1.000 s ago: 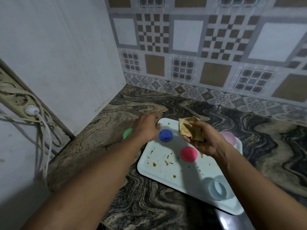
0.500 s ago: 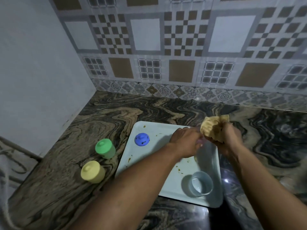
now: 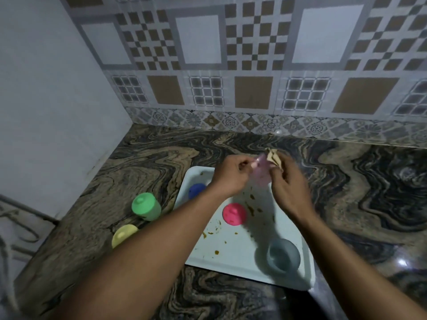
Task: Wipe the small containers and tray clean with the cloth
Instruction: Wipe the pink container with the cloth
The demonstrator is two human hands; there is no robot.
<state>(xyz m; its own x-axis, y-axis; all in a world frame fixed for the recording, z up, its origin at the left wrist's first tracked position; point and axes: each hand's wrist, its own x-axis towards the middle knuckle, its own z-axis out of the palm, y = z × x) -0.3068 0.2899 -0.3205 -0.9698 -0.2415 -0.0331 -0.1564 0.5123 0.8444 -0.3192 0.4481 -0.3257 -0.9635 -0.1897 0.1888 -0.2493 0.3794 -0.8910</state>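
Pink container (image 3: 262,173) gripped by left hand (image 3: 231,175) | right hand (image 3: 288,189) grips cloth (image 3: 273,157) | green container (image 3: 145,206), yellow container (image 3: 123,234) beside stained tray (image 3: 242,259)

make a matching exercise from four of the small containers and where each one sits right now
A green container
B red container
C pale pink container
D grey-blue container

1 near right corner of the tray
2 in the left hand, against the cloth
3 on the counter, left of the tray
4 middle of the tray

Pairs: A-3, B-4, C-2, D-1
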